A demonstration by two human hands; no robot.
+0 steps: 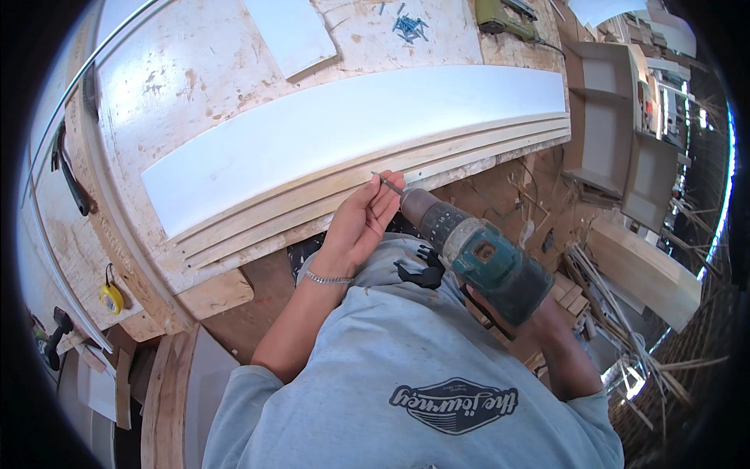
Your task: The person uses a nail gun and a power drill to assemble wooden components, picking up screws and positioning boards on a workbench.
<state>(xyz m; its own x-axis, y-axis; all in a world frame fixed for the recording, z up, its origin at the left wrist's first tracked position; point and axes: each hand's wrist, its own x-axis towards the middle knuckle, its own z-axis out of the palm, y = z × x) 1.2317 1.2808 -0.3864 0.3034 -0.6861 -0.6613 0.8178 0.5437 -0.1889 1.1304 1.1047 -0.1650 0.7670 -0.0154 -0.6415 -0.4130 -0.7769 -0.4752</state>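
My right hand (534,320), largely hidden behind the tool, grips a teal and black cordless drill (488,258). Its chuck points up and left, with a thin driver bit (393,187) in it. At the bit's tip, the thumb and fingers of my left hand (366,219) pinch what looks like a small screw (376,174). Just beyond are several pale wooden strips (312,205), lying side by side along the near edge of a long white board (351,117). Small dark screw heads dot the strips.
On the workbench (168,86) lie a pile of blue screws (410,28), a shorter white panel (291,35) and a green power tool (506,17). A yellow tape measure (111,298) sits at left. Cabinet boxes (601,117) and wood offcuts (582,273) stand at right.
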